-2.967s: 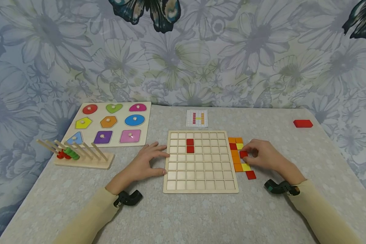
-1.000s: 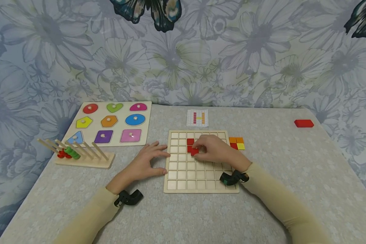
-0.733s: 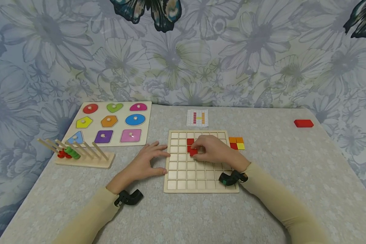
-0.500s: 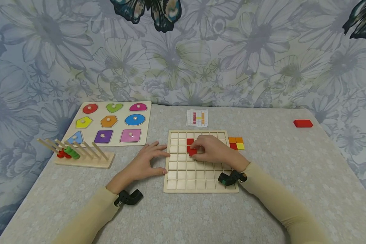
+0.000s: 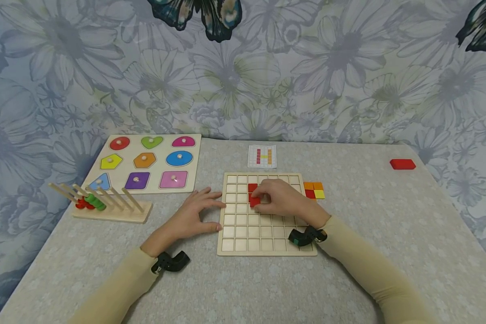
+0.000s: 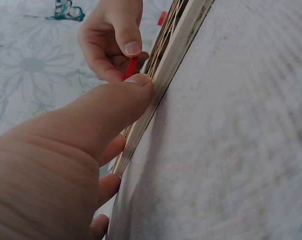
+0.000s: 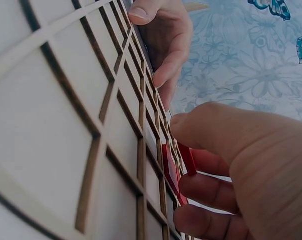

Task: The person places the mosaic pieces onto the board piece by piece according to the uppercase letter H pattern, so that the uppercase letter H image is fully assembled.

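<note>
My right hand pinches a red square tile between thumb and fingers, low over the wooden grid board. In the head view this tile overlaps the third row, just below two red tiles that sit one under the other in the same column. The right wrist view shows the held tile tilted against the grid, next to a seated one. At the board's left edge, my left hand rests with fingers spread, its thumb and fingertips touching the side.
Orange, red and yellow tiles lie right of the board, others hidden by the right arm. A small pattern card lies behind it. Left stand a shape puzzle and a peg stand with rings. A red block lies far right.
Since three seconds ago my right hand has carried a red tile from the loose tiles leftward over the board. In the last second it shifts slightly left. The left hand stays put.
</note>
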### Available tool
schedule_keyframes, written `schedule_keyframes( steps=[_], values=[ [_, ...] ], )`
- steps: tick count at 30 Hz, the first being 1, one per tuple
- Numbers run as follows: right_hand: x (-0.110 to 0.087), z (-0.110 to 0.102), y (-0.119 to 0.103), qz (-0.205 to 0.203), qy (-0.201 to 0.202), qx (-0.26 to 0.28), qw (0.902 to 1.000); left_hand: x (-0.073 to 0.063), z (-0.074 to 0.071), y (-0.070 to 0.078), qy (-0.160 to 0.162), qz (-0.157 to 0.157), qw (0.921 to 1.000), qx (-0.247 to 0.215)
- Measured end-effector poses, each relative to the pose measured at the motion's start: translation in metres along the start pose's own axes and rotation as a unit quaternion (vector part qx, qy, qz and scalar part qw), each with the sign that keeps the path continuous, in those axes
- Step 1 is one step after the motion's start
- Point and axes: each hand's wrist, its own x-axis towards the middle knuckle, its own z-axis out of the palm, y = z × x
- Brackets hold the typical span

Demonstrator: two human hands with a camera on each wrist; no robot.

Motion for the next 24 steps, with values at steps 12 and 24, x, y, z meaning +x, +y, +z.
schedule_keyframes(
  steps=[12,24],
  values=[
    [0.0025,0.0039,0.0008,-0.002,-0.005,0.003,1.0,-0.0003,-0.0004,0.0005,-0.001,0.001,1.0,0.001],
    [0.0016,0.0086,-0.001,0.01,-0.014,-0.001,0.9998,0.0002,-0.0004,0.0004,-0.005,-0.002,1.0,-0.004]
  ],
)
